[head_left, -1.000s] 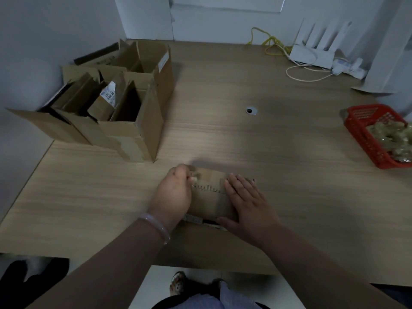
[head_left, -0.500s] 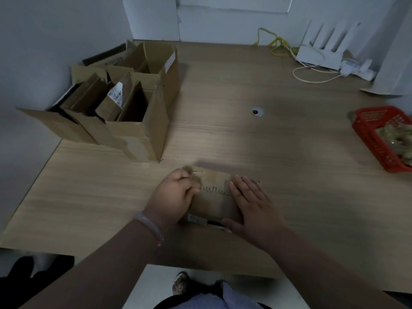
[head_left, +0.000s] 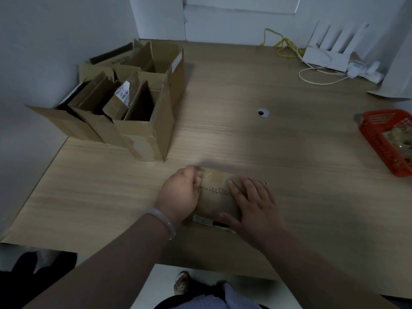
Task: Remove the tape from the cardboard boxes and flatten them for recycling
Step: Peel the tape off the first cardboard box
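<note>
A small brown cardboard box (head_left: pixel 217 197) lies on the wooden table (head_left: pixel 245 141) near its front edge, with printed marks across its top and a label at its near end. My left hand (head_left: pixel 180 195), fingers curled, pinches something at the box's far-left corner, apparently tape. My right hand (head_left: pixel 254 204) lies flat with straight fingers pressing down on the right half of the box.
Several opened cardboard boxes (head_left: pixel 124 101) stand at the table's left rear, holding flattened pieces. A red basket (head_left: pixel 383 139) with crumpled tape sits at the right edge. A white router (head_left: pixel 330 52), cables and a power strip lie at the back right. A cable hole (head_left: pixel 263 113) marks mid-table.
My left hand has shifted slightly along the far-left corner of the box. My right hand keeps pressing the box, which has not moved.
</note>
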Demonstrator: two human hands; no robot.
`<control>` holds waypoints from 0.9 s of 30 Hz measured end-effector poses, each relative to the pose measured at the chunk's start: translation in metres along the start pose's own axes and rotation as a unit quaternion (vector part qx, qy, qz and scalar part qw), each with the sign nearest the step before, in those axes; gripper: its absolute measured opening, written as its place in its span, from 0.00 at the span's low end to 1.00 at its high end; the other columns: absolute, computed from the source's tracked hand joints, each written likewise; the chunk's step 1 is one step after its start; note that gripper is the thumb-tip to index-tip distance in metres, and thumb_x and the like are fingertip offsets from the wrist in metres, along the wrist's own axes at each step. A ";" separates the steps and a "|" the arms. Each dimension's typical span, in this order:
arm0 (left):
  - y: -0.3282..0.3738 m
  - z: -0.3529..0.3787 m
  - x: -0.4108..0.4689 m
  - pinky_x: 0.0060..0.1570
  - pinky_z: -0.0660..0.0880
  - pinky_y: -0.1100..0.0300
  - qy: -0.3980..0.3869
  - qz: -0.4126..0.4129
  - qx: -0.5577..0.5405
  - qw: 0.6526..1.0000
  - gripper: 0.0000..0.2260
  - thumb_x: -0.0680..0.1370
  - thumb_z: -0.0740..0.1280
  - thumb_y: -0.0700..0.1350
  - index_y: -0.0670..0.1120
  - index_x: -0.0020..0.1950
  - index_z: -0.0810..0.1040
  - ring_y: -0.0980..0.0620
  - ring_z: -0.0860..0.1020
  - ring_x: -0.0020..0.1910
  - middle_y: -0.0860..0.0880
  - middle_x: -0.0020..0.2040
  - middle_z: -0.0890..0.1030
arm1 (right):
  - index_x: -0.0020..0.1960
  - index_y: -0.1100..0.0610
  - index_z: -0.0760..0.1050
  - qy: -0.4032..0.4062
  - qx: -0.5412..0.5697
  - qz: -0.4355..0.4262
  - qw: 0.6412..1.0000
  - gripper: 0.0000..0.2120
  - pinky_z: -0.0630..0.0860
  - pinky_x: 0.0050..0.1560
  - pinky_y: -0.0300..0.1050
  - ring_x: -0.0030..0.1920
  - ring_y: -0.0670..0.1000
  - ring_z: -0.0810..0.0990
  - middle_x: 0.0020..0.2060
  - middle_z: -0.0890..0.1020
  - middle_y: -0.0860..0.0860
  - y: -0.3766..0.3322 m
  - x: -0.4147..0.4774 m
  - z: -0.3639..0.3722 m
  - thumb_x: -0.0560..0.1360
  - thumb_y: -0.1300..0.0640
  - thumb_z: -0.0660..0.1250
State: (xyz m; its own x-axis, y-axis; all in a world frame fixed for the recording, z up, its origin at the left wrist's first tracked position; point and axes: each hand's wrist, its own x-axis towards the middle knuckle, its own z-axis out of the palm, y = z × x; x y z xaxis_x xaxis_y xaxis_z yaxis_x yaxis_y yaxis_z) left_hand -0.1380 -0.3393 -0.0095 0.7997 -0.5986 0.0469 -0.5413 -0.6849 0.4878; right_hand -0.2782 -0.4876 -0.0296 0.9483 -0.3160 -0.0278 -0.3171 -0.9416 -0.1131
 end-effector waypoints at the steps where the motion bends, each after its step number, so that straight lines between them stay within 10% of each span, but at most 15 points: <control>1: -0.003 -0.002 0.002 0.46 0.71 0.52 0.023 -0.028 -0.036 0.999 0.03 0.76 0.64 0.41 0.42 0.48 0.73 0.40 0.77 0.46 0.41 0.46 0.79 | 0.74 0.48 0.64 0.000 0.002 0.001 1.000 0.39 0.53 0.74 0.53 0.71 0.58 0.65 0.70 0.69 0.56 0.000 0.000 0.000 0.70 0.27 0.49; 10: -0.032 -0.010 0.004 0.48 0.75 0.55 0.035 -0.011 -0.030 0.999 0.12 0.70 0.73 0.40 0.47 0.52 0.79 0.45 0.78 0.44 0.46 0.47 0.77 | 0.73 0.48 0.66 0.006 0.019 0.008 1.000 0.37 0.49 0.74 0.51 0.70 0.58 0.66 0.69 0.70 0.56 0.000 -0.001 0.005 0.70 0.29 0.54; 16: -0.043 -0.008 0.003 0.56 0.57 0.82 0.030 -0.012 -0.085 0.996 0.11 0.74 0.72 0.46 0.45 0.55 0.83 0.55 0.76 0.54 0.48 0.53 0.80 | 0.74 0.48 0.65 0.007 0.019 0.012 1.000 0.37 0.50 0.74 0.52 0.70 0.58 0.66 0.70 0.70 0.56 0.001 -0.002 0.008 0.71 0.29 0.54; 22: -0.043 -0.001 0.010 0.44 0.69 0.78 0.009 -0.115 -0.232 0.966 0.11 0.69 0.76 0.41 0.54 0.38 0.76 0.64 0.79 0.40 0.59 0.39 0.81 | 0.73 0.48 0.66 0.019 0.030 0.009 0.999 0.37 0.50 0.74 0.52 0.70 0.58 0.66 0.69 0.70 0.56 0.001 -0.002 0.009 0.71 0.29 0.55; 27: -0.049 0.000 0.018 0.35 0.76 0.69 0.050 -0.211 -0.421 0.881 0.11 0.75 0.69 0.34 0.50 0.47 0.73 0.58 0.79 0.34 0.50 0.37 0.81 | 0.74 0.49 0.65 0.031 0.035 0.003 0.999 0.37 0.53 0.73 0.53 0.70 0.59 0.67 0.69 0.71 0.57 0.001 -0.002 0.009 0.71 0.30 0.55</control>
State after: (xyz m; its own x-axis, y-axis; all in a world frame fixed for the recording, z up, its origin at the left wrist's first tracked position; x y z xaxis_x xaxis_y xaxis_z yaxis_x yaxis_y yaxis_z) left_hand -0.0975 -0.3166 -0.0326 0.9252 -0.2956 -0.2379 0.1613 -0.2611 0.9517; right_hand -0.2802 -0.4868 -0.0386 0.9433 -0.3303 0.0323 -0.3193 -0.9299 -0.1823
